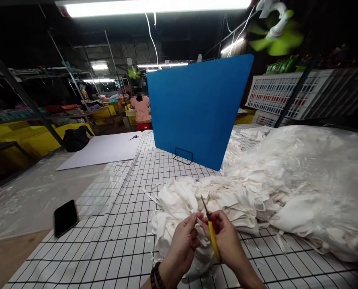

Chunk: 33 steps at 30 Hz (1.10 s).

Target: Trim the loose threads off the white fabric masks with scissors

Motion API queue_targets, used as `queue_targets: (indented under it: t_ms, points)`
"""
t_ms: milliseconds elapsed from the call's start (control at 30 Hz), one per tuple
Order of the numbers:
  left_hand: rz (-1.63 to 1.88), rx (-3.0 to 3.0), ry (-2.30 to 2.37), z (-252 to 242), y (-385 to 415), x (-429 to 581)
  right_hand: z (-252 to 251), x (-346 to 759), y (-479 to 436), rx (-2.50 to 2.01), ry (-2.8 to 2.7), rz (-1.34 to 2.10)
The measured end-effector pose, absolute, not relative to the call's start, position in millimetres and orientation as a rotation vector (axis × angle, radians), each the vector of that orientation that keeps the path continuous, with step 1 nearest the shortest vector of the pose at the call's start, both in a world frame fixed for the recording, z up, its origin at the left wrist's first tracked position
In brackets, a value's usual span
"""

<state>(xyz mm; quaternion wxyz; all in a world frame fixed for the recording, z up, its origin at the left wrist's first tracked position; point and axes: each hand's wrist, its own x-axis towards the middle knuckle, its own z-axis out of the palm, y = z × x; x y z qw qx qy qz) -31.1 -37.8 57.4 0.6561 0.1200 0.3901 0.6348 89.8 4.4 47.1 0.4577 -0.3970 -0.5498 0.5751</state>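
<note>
Both our hands meet low over the checked table (121, 249): our left hand (181, 245) pinches a cloth strip (202, 241) tight, and our right hand (229, 243) is closed round yellow snips (213, 240). Just beyond lies a white heap (181, 198), a phone (65, 217) off left, and a blue board (197, 112) farthest.

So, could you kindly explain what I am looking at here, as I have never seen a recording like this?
There is no machine here: a person works with bare hands. The one picture comes from a camera worn on their head, looking forward and down. The left hand pinches a white cloth piece, and the right hand grips yellow-handled snips. Just beyond them lies a heap of white cloth pieces on a grid-patterned table cover. A bigger heap under clear plastic sits to the right, a black phone lies to the left, and a blue board stands behind. Far back stands another person.
</note>
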Motion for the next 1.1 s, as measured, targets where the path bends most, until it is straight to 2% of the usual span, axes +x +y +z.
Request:
queue_targets:
  t_ms: [133,333,433,633,800,967,1100]
  points:
    - [1.55,0.21,0.846,52.7,-46.2,-39.1,55.9,91.5,39.2,-0.9,-1.507,1.337]
    - [1.56,0.032,0.75,52.4,-52.6,-45.5,78.4,52.0,84.5,-0.544,-2.046,1.749]
    - [1.594,-0.02,0.745,52.3,-52.1,-49.0,81.8,35.0,97.9,-0.512,-2.125,1.772]
    - [1.68,0.218,0.825,53.2,-40.8,-59.7,83.8,31.3,94.2,-0.522,-1.864,1.558]
    - [1.789,0.621,1.159,63.9,-30.9,-66.3,61.4,36.4,62.2,-0.616,-1.508,1.316]
    - [1.671,0.82,1.208,64.0,-25.9,-68.5,38.0,33.4,41.5,-0.699,-1.348,1.407]
    - [1.588,0.835,1.097,55.8,-22.6,-70.0,45.2,48.4,47.1,-0.764,-1.416,1.485]
